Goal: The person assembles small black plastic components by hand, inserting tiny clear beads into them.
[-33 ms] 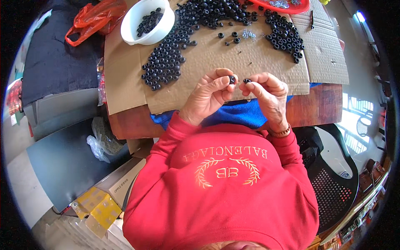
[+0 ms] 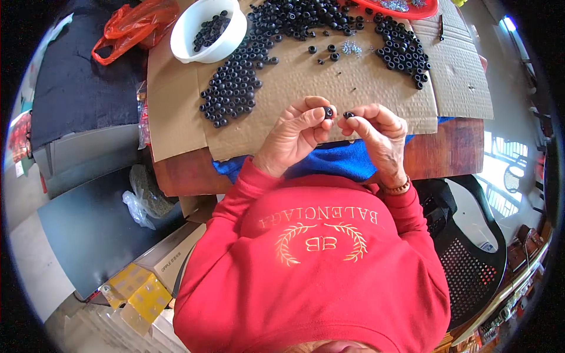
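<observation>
Over the near edge of the cardboard, my left hand (image 2: 297, 132) pinches a small black round cap (image 2: 328, 112) with a hollow opening. A little to the right, my right hand (image 2: 379, 132) grips another small black piece (image 2: 348, 115) between thumb and forefinger. The two pieces are held close together but apart. Beyond my hands, many round black caps (image 2: 229, 94) lie spread in a curved band on the cardboard sheet (image 2: 294, 82). A few loose ones (image 2: 334, 57) sit beside a small pile of shiny silvery bits (image 2: 351, 48), too small to make out.
At the far left stands a white bowl (image 2: 229, 41) with black pieces inside, beside an orange plastic bag (image 2: 135, 26). A red tray (image 2: 406, 12) holds silvery bits at the back. Blue cloth (image 2: 329, 162) lies along the wooden table's edge (image 2: 447, 153). A black chair (image 2: 471, 265) stands right.
</observation>
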`<state>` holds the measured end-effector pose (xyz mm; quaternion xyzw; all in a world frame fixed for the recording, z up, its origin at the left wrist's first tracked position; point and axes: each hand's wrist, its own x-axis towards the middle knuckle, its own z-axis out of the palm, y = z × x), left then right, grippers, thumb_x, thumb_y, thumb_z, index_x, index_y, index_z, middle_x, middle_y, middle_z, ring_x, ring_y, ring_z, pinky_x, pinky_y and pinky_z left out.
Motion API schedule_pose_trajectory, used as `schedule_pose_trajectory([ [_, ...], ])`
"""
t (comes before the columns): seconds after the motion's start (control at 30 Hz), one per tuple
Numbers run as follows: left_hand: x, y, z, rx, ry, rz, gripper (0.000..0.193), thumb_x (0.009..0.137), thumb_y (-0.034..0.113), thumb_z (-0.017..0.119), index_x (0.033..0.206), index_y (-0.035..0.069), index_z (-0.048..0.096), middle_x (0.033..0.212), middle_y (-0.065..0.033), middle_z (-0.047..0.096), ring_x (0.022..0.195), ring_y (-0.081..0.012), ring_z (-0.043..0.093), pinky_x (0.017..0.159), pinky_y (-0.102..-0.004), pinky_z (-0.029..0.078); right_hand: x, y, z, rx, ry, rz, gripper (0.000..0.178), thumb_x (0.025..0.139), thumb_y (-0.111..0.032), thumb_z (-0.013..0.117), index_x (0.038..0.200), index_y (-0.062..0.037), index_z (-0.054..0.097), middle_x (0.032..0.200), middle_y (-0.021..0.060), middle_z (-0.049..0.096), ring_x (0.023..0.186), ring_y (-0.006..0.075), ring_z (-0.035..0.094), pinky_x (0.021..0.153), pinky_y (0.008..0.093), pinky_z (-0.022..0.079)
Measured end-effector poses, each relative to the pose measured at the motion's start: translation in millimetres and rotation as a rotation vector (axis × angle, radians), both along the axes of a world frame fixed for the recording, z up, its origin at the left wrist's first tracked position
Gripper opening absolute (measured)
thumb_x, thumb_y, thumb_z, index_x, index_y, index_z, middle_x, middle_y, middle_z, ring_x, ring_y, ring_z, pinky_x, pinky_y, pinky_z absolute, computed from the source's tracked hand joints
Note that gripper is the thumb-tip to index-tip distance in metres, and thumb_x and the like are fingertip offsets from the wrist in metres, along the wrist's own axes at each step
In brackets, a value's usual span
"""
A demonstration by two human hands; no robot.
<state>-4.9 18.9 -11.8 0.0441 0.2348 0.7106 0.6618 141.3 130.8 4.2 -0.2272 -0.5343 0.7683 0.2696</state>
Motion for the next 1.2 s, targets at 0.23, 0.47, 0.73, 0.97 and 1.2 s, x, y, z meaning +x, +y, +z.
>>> schedule_pose_trajectory([
  [0.23, 4.5, 1.2, 0.9, -0.024, 0.041, -0.002, 0.017, 0.084, 0.008, 0.06, 0.102, 0.006, 0.059, 0.099, -0.009, 0.061, 0.085, -0.014, 0.062, 0.064, -0.0232, 0.052, 1.7, -2.0, 6.6, 0.649, -0.096, -0.084, 0.011, 0.075, 0.002, 0.065, 0.086, 0.0026, 0.062, 0.075, 0.0078, 0.065, 0.067, 0.0124, 0.062, 0.057, 0.0237, 0.048],
  [0.47, 6.7, 2.4, 3.4, -0.072, 0.101, 0.04, 0.017, 0.085, 0.009, 0.06, 0.101, 0.004, 0.057, 0.092, -0.0076, 0.062, 0.079, -0.013, 0.063, 0.063, -0.0223, 0.054, -2.1, -4.6, 13.4, 0.905, -0.102, -0.154, 0.015, 0.069, 0.004, 0.068, 0.082, -0.0004, 0.061, 0.072, 0.0097, 0.063, 0.062, 0.0186, 0.062, 0.054, 0.0252, 0.048],
  [0.73, 6.9, 2.6, 3.9, -0.094, 0.162, 0.043, 0.018, 0.085, 0.008, 0.06, 0.101, 0.002, 0.057, 0.09, -0.0075, 0.063, 0.077, -0.0128, 0.063, 0.062, -0.022, 0.054, -5.2, -4.4, 11.6, 0.949, -0.086, -0.161, 0.014, 0.07, 0.005, 0.067, 0.081, 0.0005, 0.061, 0.071, 0.01, 0.062, 0.061, 0.0177, 0.061, 0.053, 0.025, 0.047],
  [0.97, 6.4, 2.2, 2.1, -0.102, 0.183, 0.045, 0.018, 0.084, 0.007, 0.061, 0.1, 0.001, 0.057, 0.09, -0.0078, 0.063, 0.074, -0.0129, 0.062, 0.062, -0.0225, 0.053, -6.0, -4.4, 9.6, 0.95, -0.096, -0.137, 0.014, 0.07, 0.006, 0.067, 0.081, 0.0005, 0.061, 0.07, 0.0096, 0.062, 0.059, 0.017, 0.06, 0.053, 0.0253, 0.046],
  [1.2, 5.8, 1.2, 4.7, -0.123, 0.281, 0.058, 0.018, 0.082, 0.007, 0.063, 0.098, 0.001, 0.058, 0.09, -0.0074, 0.063, 0.074, -0.0124, 0.062, 0.062, -0.0233, 0.053, -5.1, -5.1, 11.5, 1.001, -0.124, -0.144, 0.013, 0.07, 0.005, 0.066, 0.081, 0.0004, 0.061, 0.069, 0.0091, 0.061, 0.058, 0.0181, 0.059, 0.052, 0.0263, 0.046],
])
